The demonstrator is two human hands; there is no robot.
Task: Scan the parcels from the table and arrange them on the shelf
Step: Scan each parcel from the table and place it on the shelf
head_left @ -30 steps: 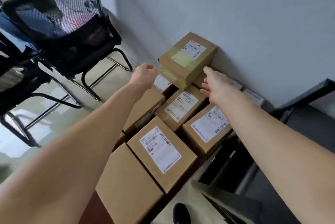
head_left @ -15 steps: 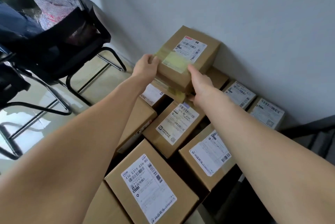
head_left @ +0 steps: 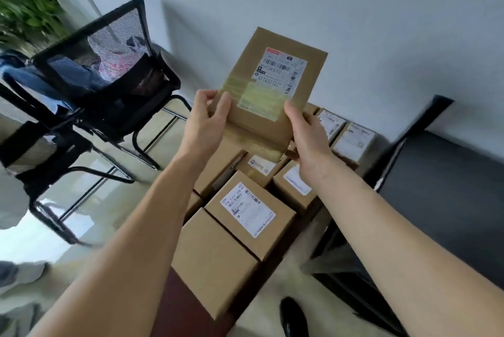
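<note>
On the left, my left hand (head_left: 208, 125) has its grip closed on the near-left edge of the taped parcel (head_left: 275, 91), thumb on the top face, and I hold it raised and tilted, apart from the other parcels (head_left: 249, 214) packed together on the surface (head_left: 177, 309) below. On the right, my right hand (head_left: 308, 135) grips the near-right edge, thumb on top. To do this well, I judge I should keep both thumbs off the label (head_left: 282, 70), level the parcel so the barcode faces squarely up for scanning, and lift straight away from the stack.
</note>
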